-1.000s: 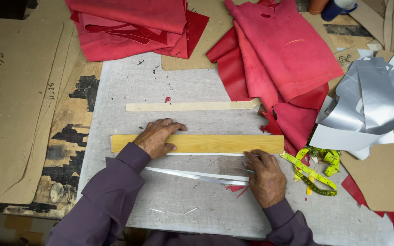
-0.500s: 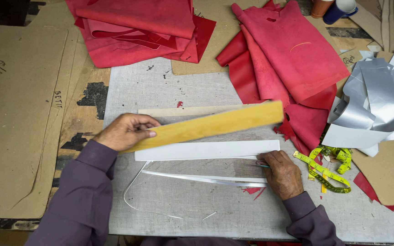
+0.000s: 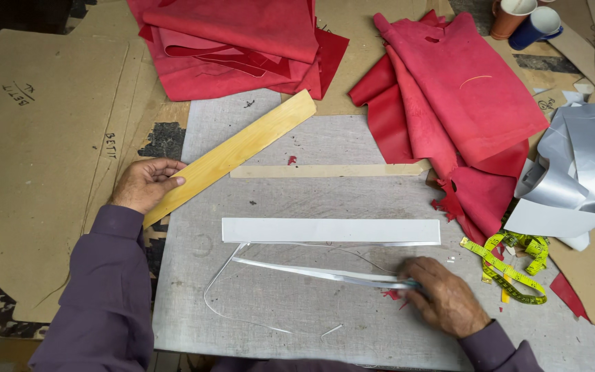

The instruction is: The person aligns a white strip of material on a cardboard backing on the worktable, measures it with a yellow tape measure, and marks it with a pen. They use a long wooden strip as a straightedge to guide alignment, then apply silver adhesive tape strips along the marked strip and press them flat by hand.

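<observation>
Hands: two. The left hand (image 3: 144, 184) pinches one yellow wooden ruler (image 3: 232, 156) at its near end; the ruler slants up and away. The right hand (image 3: 447, 303) presses closed on one thin silver trimming (image 3: 315, 274), just below one white strip (image 3: 330, 230). Two red leather piles (image 3: 242, 41) lie beyond, on a grey cutting mat (image 3: 325, 193) with brown cardboard patterns (image 3: 36, 151) outside the left grip.

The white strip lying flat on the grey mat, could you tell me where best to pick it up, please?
Probably the right short end of the white strip, from the right: it lies flat, long and thin, and that end is bare, nearest the right hand. The thin offcuts run close below its long edge.
</observation>
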